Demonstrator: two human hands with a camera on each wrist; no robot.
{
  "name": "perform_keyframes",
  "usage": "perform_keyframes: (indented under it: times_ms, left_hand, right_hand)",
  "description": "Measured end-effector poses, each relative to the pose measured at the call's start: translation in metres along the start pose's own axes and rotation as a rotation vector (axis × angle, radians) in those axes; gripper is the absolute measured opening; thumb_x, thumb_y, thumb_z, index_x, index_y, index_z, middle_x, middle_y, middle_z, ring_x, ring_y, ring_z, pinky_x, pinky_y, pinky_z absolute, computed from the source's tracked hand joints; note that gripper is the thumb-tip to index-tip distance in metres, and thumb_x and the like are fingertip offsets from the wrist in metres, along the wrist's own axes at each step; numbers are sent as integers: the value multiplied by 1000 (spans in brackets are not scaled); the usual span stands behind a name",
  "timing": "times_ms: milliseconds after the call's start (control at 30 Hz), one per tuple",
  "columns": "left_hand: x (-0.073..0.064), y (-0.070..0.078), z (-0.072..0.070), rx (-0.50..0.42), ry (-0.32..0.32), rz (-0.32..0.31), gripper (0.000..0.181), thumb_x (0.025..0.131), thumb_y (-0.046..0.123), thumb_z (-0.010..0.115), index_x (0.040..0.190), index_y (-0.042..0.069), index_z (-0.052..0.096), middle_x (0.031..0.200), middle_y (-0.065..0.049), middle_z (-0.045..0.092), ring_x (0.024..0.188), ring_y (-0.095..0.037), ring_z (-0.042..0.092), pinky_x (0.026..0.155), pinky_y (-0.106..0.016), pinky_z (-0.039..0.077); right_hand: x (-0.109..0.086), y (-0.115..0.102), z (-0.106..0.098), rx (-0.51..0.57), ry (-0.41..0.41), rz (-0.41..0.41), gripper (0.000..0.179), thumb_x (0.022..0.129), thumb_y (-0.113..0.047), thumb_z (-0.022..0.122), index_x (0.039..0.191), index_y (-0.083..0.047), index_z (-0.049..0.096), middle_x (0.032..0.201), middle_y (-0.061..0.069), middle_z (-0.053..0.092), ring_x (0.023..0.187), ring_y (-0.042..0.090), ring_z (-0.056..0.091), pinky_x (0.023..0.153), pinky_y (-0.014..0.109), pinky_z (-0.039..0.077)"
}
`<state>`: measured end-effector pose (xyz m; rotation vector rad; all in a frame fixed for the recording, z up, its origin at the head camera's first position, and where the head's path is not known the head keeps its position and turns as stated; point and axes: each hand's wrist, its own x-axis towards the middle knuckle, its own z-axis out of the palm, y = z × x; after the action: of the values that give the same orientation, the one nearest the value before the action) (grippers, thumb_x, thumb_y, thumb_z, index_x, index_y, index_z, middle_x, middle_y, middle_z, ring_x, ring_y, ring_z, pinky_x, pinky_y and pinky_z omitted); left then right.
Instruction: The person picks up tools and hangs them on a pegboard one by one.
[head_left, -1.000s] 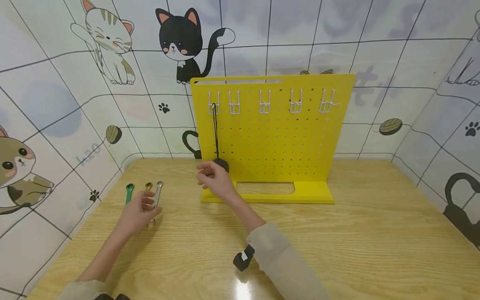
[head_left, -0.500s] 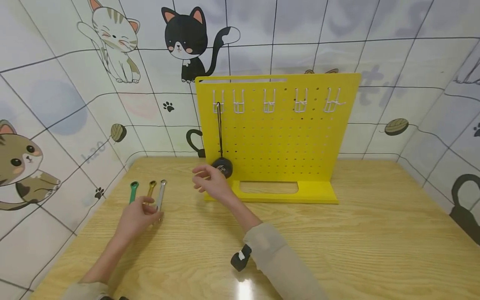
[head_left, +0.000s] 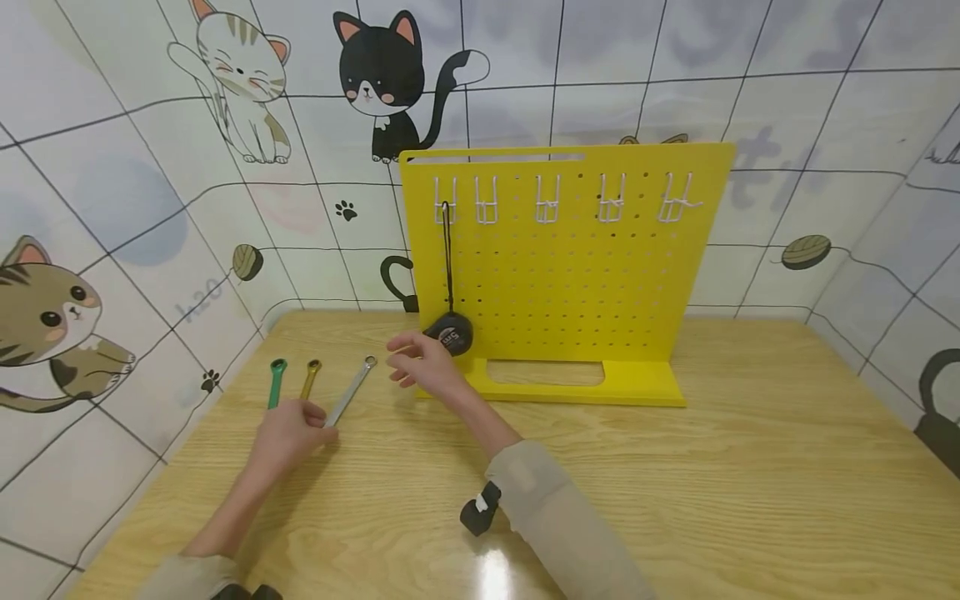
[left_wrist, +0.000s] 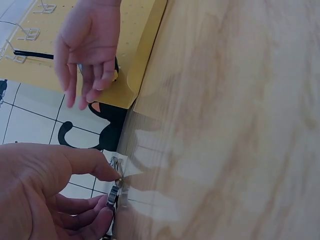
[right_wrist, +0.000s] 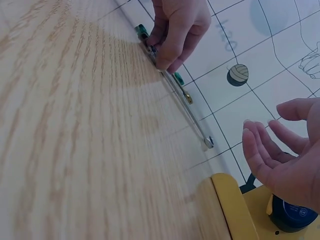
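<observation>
My left hand (head_left: 291,432) pinches the near end of a silver combination wrench (head_left: 351,392) between thumb and fingers. The wrench lies slanted, its ring end pointing toward the pegboard; in the right wrist view its shaft (right_wrist: 187,112) runs low along the table. Left of it lie a gold wrench (head_left: 309,379) and a green wrench (head_left: 277,383), their near ends hidden behind my left hand. With relaxed fingers and nothing held, my right hand (head_left: 426,364) hovers before a black tape measure (head_left: 454,333), which hangs by its cord from the leftmost hook.
A yellow pegboard (head_left: 555,283) stands on its base at the back of the wooden table (head_left: 480,467). Several white wire hooks (head_left: 547,204) line its upper part. Walls with cat drawings (head_left: 382,83) rise behind and on both sides.
The silver wrench has swung its far end to the right, away from the gold wrench, with my left hand at its near end. My right hand has drawn slightly left, uncovering the tape measure.
</observation>
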<state>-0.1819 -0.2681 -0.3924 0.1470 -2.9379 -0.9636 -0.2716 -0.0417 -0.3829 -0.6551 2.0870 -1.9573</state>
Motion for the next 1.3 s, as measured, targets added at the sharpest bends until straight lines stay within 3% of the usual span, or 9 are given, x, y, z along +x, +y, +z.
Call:
perform_keyframes:
  times_ms: [100,233,367,567,833,1000,1100,1233,1300]
  left_hand:
    - [1,1,2,-22,-17,-1,31,78,14,80,97,-9,72,82,-11,74,70,-19,66,58,-33,51]
    - [1,0,3,-66,-45,-2,24,80,13,78,94,-6,73,78,-6,73,67,-16,65,58,-31,50]
    - [0,1,2,-112,-82,-6,27,83,12,76,100,-8,72,82,-8,74,72,-19,69,63,-33,55]
    - [0,5,2,-256,-168,-2,29,90,10,75,106,-14,69,87,-14,74,75,-23,71,68,-35,60]
    - [1,10,6,-426,-263,-14,34,94,10,72,111,-18,64,93,-17,74,78,-19,70,70,-34,61]
    - [1,11,9,-486,-291,-31,37,94,9,71,115,-20,59,94,-18,73,77,-18,69,70,-32,61]
    - [0,12,10,-507,-303,-44,39,95,9,71,117,-20,58,92,-14,73,77,-18,69,70,-31,60]
    - [-1,13,10,-533,-331,-14,40,96,9,70,118,-21,56,92,-13,72,80,-19,70,72,-31,60]
    - [-2,14,10,-558,-353,11,40,96,10,70,117,-21,56,92,-14,72,81,-19,70,73,-32,60]
  right_hand:
    - [2,4,2,28,-27,51,30,99,-8,61,126,6,60,115,26,66,99,46,68,78,37,60]
    - [4,9,7,44,-29,103,31,98,-6,61,126,8,58,113,29,65,97,46,68,77,38,60]
    - [5,12,15,53,-14,150,31,96,-3,62,125,8,59,109,27,66,92,43,70,77,41,61]
    - [6,15,26,79,4,223,35,93,1,62,127,8,57,102,25,68,89,40,72,77,41,61]
    - [9,23,38,123,10,264,38,89,7,61,126,10,51,88,22,70,76,32,73,72,35,61]
    - [10,24,40,106,21,289,44,91,5,66,131,13,49,90,16,71,80,26,74,74,31,60]
    - [9,25,40,91,21,277,30,91,6,67,117,17,59,91,17,70,83,28,74,76,31,60]
    - [8,25,41,51,9,249,15,91,3,69,101,14,69,88,15,72,82,25,74,76,31,60]
    - [7,23,43,42,11,241,18,91,2,71,106,12,71,89,14,73,83,24,74,77,32,60]
